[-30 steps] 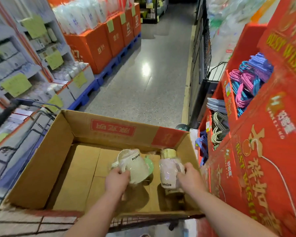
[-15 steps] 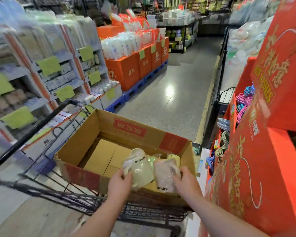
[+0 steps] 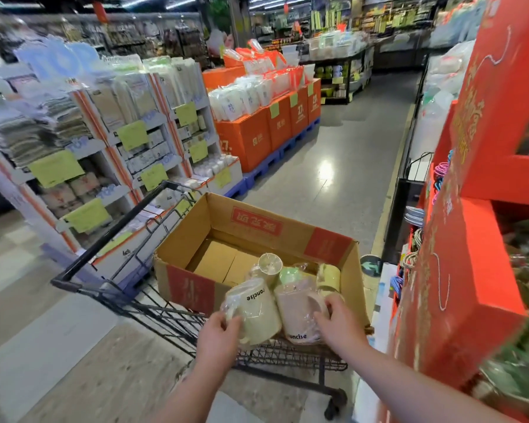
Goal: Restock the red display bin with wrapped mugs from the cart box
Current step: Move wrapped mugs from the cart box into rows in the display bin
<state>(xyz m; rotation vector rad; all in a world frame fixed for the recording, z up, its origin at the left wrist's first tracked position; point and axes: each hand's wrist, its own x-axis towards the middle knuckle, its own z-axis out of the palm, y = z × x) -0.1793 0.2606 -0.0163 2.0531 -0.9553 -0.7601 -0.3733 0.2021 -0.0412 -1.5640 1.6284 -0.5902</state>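
Note:
My left hand (image 3: 219,329) grips a pale green mug in clear wrap (image 3: 258,309) by its handle side. A pinkish wrapped mug (image 3: 297,312), printed "concise", is gripped by my right hand (image 3: 338,320). Both mugs are lifted above the near edge of the cardboard box (image 3: 214,222), which rests on the black wire cart (image 3: 110,285). A few more wrapped mugs (image 3: 290,274) lie in the box's near right corner. The red display bin (image 3: 477,300) stands at the right, with wrapped green items blurred inside it.
Shelves with yellow price tags (image 3: 132,135) line the left of the aisle, followed by orange cartons on blue pallets (image 3: 266,129). A grey polished floor (image 3: 333,184) runs ahead. Coloured cords (image 3: 440,170) hang on the red display's far side.
Both hands have raised the two wrapped mugs out of the box and drawn them toward me. My view has tilted up, showing more of the aisle.

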